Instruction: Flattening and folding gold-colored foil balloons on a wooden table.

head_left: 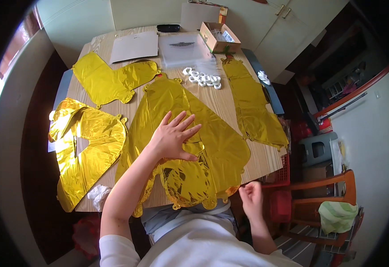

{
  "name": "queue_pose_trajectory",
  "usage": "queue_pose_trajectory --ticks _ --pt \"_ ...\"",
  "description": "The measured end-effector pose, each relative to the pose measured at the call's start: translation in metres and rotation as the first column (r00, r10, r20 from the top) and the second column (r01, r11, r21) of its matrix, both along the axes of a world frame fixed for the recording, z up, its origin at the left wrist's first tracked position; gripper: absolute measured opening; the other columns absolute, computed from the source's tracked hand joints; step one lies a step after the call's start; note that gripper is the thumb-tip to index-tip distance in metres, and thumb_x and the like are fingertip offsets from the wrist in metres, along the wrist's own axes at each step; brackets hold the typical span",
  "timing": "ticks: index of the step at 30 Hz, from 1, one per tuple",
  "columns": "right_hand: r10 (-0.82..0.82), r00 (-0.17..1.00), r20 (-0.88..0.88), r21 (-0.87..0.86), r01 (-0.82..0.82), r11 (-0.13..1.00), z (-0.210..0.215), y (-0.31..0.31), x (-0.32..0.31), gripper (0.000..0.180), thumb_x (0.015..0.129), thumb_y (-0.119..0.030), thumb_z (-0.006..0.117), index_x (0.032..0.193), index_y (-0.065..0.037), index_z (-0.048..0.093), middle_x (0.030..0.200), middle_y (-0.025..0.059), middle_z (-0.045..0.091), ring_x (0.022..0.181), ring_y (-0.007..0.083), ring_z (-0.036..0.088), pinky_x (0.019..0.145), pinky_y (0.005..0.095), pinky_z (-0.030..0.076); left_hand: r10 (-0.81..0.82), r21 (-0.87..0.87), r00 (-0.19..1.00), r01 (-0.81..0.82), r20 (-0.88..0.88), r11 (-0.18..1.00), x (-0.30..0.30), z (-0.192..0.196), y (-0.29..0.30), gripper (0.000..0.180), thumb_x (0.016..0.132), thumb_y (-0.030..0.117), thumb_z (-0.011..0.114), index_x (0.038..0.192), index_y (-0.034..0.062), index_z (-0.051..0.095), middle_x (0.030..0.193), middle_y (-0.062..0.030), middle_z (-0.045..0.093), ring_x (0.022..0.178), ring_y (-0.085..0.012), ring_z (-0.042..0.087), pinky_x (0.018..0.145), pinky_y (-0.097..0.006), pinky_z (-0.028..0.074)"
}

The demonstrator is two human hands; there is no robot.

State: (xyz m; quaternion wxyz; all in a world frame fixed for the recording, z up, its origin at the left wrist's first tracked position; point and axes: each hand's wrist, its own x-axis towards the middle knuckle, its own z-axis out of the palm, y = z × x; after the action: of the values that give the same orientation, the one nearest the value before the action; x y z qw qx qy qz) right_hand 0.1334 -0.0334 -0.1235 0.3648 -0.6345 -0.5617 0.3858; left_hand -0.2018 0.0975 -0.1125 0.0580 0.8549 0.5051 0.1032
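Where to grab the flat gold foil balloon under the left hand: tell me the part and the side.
Probably the near edge of the gold foil balloon, from the person's side. It lies flat on the table, but that edge overhangs the table rim, so fingers could get under it. The left hand presses its middle flat; the right hand is already at that edge.

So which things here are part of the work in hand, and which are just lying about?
In hand:
- left hand flat on the middle gold foil balloon
- right hand pinching at that balloon's lower edge

Lying about:
- three other gold foil balloons
- cardboard box
- white rings
- grey card
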Motion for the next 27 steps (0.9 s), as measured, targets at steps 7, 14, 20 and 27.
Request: queue_pose_trajectory --ticks 7,14,20,27 --pt "-0.103 0.892 -0.441 -0.324 -0.051 0.945 0.009 -0.008 -0.037 0.008 0.093 -0.009 0.064 0.092 -0.002 0.063 0.074 -0.0017 0.061 0.062 0.0043 0.056 0.055 0.0199 0.045 -0.006 0.000 1.000 0.006 -0.005 1.000 0.000 0.002 0.001 0.105 0.064 0.082 0.060 0.148 0.0240 0.038 0.154 -0.0098 0.034 0.145 -0.0321 0.025 0.117 -0.057 0.014" --pt "0.378 0.839 0.392 0.503 -0.539 0.675 0.029 0.002 -0.078 0.017 0.076 -0.006 0.073 0.091 -0.008 0.065 0.105 0.0086 0.063 0.100 0.0276 0.063 0.084 0.0387 0.051 -0.007 0.017 1.000 0.007 -0.010 1.000 -0.001 0.000 0.001 0.105 0.063 0.082 0.060 0.149 0.0237 0.038 0.154 -0.0100 0.035 0.145 -0.0321 0.025 0.117 -0.057 0.015" --pt "0.525 0.655 0.542 0.439 -0.754 0.488 0.020 0.005 -0.087 0.015 0.078 -0.007 0.071 0.091 -0.006 0.063 0.110 0.0091 0.063 0.111 0.0271 0.061 0.101 0.0405 0.047 -0.011 0.033 1.000 0.012 -0.009 0.999 -0.001 -0.003 0.001 0.104 0.065 0.084 0.056 0.148 0.0229 0.039 0.153 -0.0106 0.036 0.144 -0.0326 0.026 0.117 -0.057 0.015" --pt "0.656 0.657 0.371 0.392 -0.751 0.531 0.028 0.012 -0.076 0.014 0.083 -0.008 0.068 0.095 -0.004 0.064 0.115 0.0105 0.064 0.110 0.0288 0.062 0.100 0.0415 0.048 -0.019 0.044 1.000 0.019 -0.007 0.999 -0.001 -0.001 0.000 0.105 0.065 0.085 0.055 0.148 0.0218 0.039 0.153 -0.0109 0.036 0.144 -0.0331 0.026 0.117 -0.057 0.015"
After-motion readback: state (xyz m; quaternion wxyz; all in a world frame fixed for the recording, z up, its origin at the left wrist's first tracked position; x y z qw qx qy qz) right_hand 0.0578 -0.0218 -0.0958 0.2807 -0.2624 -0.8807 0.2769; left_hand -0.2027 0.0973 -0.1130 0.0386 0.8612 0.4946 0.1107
